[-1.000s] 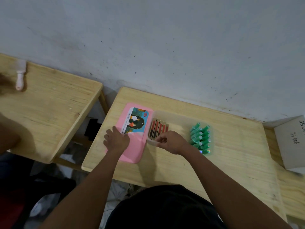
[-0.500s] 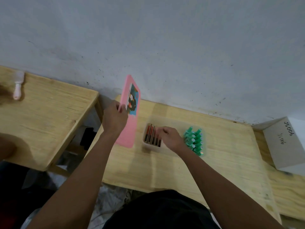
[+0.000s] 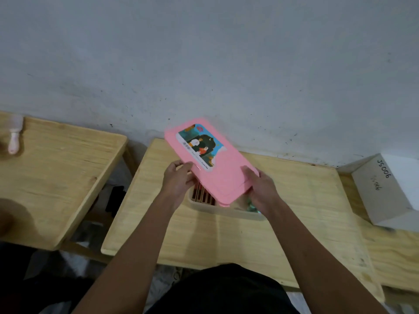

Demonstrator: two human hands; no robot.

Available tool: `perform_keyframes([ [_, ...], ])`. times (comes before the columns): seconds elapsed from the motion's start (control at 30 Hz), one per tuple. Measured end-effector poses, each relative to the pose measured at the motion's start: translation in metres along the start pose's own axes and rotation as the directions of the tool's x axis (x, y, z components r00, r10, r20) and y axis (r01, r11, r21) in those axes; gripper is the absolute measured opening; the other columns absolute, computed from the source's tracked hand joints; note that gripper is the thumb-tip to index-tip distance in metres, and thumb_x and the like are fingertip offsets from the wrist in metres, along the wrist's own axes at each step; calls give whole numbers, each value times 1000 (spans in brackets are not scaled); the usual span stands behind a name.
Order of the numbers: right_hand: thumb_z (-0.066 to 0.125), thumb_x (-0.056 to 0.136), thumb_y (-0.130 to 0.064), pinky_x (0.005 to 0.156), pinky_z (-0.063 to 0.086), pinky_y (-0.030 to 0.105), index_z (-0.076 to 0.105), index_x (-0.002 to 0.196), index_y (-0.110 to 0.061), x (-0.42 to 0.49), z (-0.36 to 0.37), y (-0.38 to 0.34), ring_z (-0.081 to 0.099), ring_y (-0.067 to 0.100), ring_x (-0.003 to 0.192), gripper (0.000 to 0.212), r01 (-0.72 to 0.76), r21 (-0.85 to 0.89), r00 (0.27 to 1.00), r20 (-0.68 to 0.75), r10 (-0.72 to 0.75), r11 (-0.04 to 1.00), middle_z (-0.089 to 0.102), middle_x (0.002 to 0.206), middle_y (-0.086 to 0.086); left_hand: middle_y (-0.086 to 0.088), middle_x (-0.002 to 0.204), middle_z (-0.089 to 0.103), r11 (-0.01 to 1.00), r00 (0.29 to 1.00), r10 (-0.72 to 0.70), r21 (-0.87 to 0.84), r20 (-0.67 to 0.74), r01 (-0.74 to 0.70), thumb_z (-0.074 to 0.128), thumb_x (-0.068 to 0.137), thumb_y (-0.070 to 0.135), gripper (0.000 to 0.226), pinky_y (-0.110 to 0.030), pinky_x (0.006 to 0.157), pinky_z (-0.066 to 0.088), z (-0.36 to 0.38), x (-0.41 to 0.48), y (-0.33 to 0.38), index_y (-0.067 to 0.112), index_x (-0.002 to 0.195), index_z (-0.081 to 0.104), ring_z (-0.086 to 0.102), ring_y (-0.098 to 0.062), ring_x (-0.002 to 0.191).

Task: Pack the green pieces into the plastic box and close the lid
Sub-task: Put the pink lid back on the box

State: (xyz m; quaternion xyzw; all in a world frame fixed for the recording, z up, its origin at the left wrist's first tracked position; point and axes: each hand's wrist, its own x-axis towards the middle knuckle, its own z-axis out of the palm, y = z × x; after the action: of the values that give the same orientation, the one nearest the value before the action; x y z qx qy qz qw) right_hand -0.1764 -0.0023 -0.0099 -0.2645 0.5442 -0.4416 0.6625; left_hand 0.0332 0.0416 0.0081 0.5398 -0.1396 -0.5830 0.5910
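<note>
The left hand (image 3: 178,181) is gripping the left edge of the pink lid (image 3: 217,175), with its fingers (image 3: 184,166) curled over the rim. The right hand (image 3: 260,188) is gripping the lid's right end, fingers clenched on that edge. The lid is being held tilted above the plastic box (image 3: 226,210), its far end raised toward the wall (image 3: 204,64) and its near end lying low over the box opening. A picture label (image 3: 199,145) is facing up on the lid.

The box is sitting on the middle table (image 3: 226,236), directly beneath the lid. Its near wall is showing below the lid's edge. At the left end of the box, a row of red and brown pieces (image 3: 203,196) is showing. At the right end, the green pieces (image 3: 250,206) are lying inside the box, mostly hidden by the right hand and the lid.

A white cardboard box (image 3: 390,191) marked "JS006" is resting at the far right. A small white brush (image 3: 14,138) is lying on the left table (image 3: 56,177).
</note>
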Motion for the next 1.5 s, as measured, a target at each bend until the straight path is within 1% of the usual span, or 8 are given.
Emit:
perform_keyframes([
  [0.13,69,87,-20,63,54,33,61,118,-4,2,-59,-15,65,22,79,35,15,-175,999,41,-8,985,71,100,13,-14,106,66,1000,993,-13,-29,-114,10,55,93,16,26,-42,77,56,-2,17,-6,8,118,55,65,-29,91],
  [0.27,74,83,-26,73,56,37,63,122,-12,12,-79,-24,66,24,87,42,43,-323,999,30,-35,945,70,112,13,-15,100,67,946,972,49,322,-230,29,61,89,25,23,-40,68,59,-23,25,-12,7,104,64,64,-27,79],
  [0.33,76,81,-30,85,55,39,58,129,-12,22,-79,-23,64,24,98,54,80,-447,990,-71,-125,891,64,123,11,-16,98,68,844,973,132,537,-189,-10,62,88,23,21,-36,63,58,-27,25,-19,6,99,67,63,-26,70],
  [0.47,62,91,-37,101,44,41,43,141,-10,39,-69,-15,50,30,124,60,129,-711,952,-106,-286,692,46,144,12,-9,84,66,461,957,285,882,-45,-96,61,87,26,25,-27,71,44,-30,28,-34,4,95,68,63,-28,82],
  [0.67,45,97,-46,110,29,50,38,143,-12,52,-65,-1,37,36,134,57,119,-876,941,-51,-335,468,45,145,12,-14,96,68,371,968,247,928,-52,-45,54,89,33,30,-27,65,43,-32,32,-50,7,103,59,63,-28,84],
  [0.93,44,100,-33,109,28,45,36,143,-8,52,-72,12,28,33,135,51,205,-871,913,6,-408,447,36,145,16,-12,86,65,338,966,258,936,7,-97,44,95,35,25,-44,64,56,-26,32,-66,10,96,41,66,-32,77],
  [1.27,46,99,-41,97,42,42,38,141,-13,58,-70,18,53,31,117,51,95,-832,921,-135,-366,547,36,142,12,-11,109,55,313,942,331,935,56,-166,27,98,40,29,-47,65,56,-25,32,-92,16,113,35,64,-31,88],
  [1.5,39,98,-22,96,47,47,51,131,-12,49,-65,31,42,30,132,37,179,-978,842,94,-531,111,44,143,9,-12,154,26,-73,895,343,958,284,-276,39,94,18,56,-47,96,47,-18,42,-85,11,147,22,36,-30,136],
])
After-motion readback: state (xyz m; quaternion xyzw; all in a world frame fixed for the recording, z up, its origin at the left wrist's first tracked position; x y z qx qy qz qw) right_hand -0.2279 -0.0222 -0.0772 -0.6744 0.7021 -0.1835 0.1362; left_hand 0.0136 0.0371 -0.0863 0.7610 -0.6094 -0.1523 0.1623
